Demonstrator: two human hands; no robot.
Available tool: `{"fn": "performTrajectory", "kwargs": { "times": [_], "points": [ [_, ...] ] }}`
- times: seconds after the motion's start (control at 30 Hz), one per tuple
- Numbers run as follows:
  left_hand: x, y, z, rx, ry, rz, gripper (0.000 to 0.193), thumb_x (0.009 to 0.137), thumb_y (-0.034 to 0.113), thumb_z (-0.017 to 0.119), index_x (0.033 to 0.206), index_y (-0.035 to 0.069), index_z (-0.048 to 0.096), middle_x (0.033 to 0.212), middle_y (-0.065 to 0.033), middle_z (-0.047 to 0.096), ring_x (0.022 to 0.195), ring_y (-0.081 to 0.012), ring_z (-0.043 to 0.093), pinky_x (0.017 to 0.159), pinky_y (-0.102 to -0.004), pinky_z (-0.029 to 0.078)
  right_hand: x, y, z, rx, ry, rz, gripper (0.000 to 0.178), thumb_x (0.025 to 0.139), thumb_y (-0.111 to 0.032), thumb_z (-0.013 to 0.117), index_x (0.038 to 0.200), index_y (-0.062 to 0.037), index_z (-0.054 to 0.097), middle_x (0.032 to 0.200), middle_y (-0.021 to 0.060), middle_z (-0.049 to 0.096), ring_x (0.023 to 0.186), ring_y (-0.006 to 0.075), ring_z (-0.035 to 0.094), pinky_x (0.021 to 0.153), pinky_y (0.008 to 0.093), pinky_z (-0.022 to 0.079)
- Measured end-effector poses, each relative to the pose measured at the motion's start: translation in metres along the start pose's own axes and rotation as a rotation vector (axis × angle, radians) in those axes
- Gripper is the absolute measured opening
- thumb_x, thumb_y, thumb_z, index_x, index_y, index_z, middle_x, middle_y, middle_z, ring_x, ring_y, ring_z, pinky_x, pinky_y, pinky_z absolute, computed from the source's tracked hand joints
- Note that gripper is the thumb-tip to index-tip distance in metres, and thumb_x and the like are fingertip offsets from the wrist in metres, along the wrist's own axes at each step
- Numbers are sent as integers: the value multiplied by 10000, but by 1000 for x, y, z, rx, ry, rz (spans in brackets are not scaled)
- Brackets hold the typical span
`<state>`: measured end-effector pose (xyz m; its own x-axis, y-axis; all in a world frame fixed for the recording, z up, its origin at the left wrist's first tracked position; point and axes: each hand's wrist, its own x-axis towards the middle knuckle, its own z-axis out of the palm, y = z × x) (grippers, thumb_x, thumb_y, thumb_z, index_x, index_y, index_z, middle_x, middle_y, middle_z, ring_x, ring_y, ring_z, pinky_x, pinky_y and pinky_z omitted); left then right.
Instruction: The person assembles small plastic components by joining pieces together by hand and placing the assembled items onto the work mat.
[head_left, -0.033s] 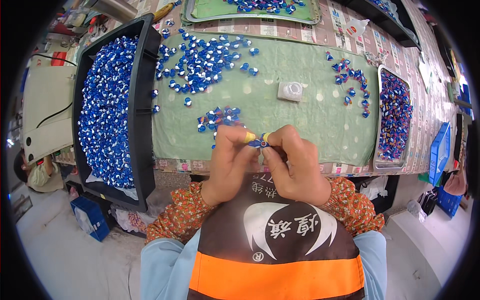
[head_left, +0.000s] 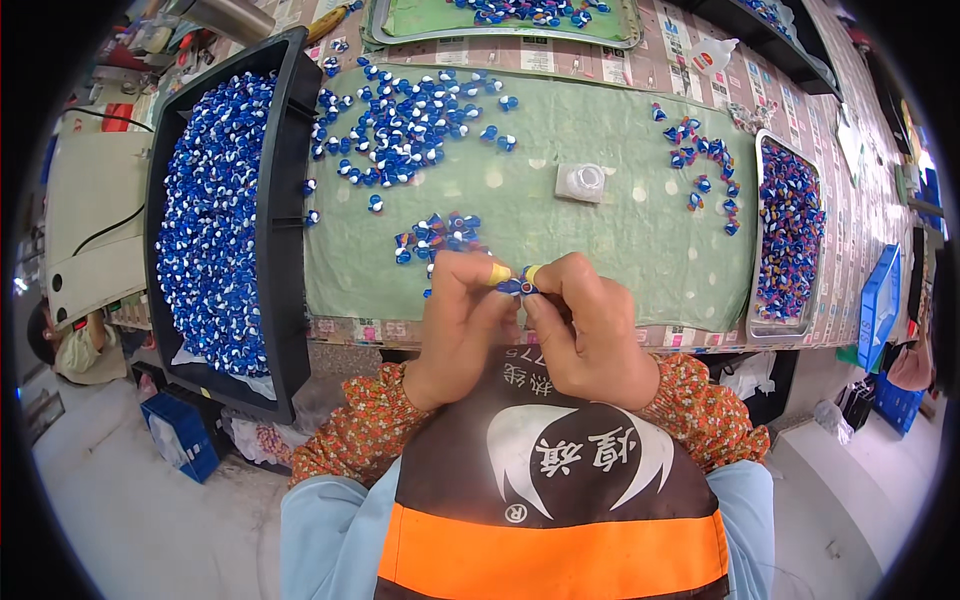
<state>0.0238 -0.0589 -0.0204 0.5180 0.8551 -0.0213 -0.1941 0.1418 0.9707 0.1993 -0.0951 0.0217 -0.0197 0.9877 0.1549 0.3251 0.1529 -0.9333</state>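
Hands (head_left: pixel 595 322) pinch a blue piece (head_left: pixel 511 287) near the table edge (head_left: pixel 700 338), bare cloth (head_left: pixel 670 265) rightward.

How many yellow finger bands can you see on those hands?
2: one yellow band on a finger of the left hand, another yellow band on a finger of the right hand. More may be hidden.

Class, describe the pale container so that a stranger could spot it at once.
Start at the green mat. Beyond the right hand, between the big left pile and the loose beads at right, sits the pale container. Unlike those blue neighbours, it is whitish, with a round rim.
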Motion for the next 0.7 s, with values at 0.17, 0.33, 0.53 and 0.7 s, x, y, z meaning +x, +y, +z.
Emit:
{"fn": "performTrajectory", "kwargs": {
  "times": [0.17,0.33,0.53,0.7],
  "points": [
    [0,-15,-3,69,-39,134,198,1061,14,517,1208,58,392,1071,-120,548,765,-122,598,642,-255,527,-1,12,2,-34,2,-86,172,906,99,635,1023,14,542,759,152,605,583,259,623,536,356,466],
    [-1,-14,-1,59,-60,92,189,1095,85,498,1217,64,356,1105,-145,533,799,-138,571,698,-278,526,-4,18,5,-36,21,-101,187,891,106,638,1023,18,540,774,163,601,587,285,613,539,381,465],
    [-1,-20,-1,53,-64,155,180,1078,22,484,1197,61,355,1071,-139,531,746,-136,576,634,-260,521,-3,23,6,-101,26,-209,196,875,115,637,995,11,523,769,172,574,599,342,586,540,412,454],
    [-2,-19,2,36,-52,145,175,1083,36,482,1202,60,356,1059,-136,532,746,-136,572,637,-259,519,-4,24,6,-131,19,-235,199,865,120,633,986,9,521,767,172,571,604,346,584,544,418,451]
  ]
}}
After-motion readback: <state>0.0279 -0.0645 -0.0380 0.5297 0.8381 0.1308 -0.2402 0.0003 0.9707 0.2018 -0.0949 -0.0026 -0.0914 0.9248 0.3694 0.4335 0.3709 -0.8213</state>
